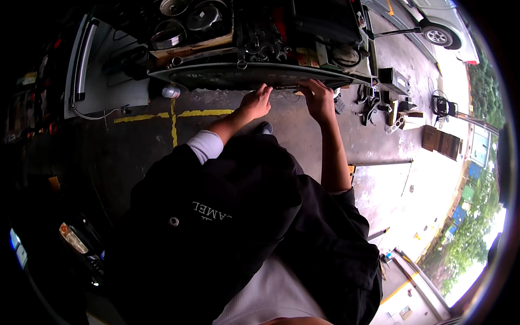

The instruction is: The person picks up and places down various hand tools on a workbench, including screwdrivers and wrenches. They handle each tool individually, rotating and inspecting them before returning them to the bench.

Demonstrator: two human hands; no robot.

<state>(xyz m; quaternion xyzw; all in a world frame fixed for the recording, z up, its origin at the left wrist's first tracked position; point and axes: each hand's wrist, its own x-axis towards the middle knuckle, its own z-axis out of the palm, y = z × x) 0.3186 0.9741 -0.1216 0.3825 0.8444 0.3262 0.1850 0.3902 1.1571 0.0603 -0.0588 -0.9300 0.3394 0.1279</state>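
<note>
Both my hands are raised at the front edge of a dark metal workbench (211,76). In my right hand (318,98), closed fingers grip one end of a slim metal rod-like piece (287,87), too small and dark to name. It points left toward my left hand (257,102), whose fingers are drawn together close to its other end. Whether those fingers hold something is hidden. Above my hands, several wrenches (262,53) lie on the bench top, and one ring end (241,65) hangs over its edge.
A wooden tray (192,45) with round metal parts sits on the bench. On the floor stand a bottle (171,92) at left and black brackets (369,103) at right. Further right are a cardboard box (441,142) and a parked vehicle's wheel (436,36).
</note>
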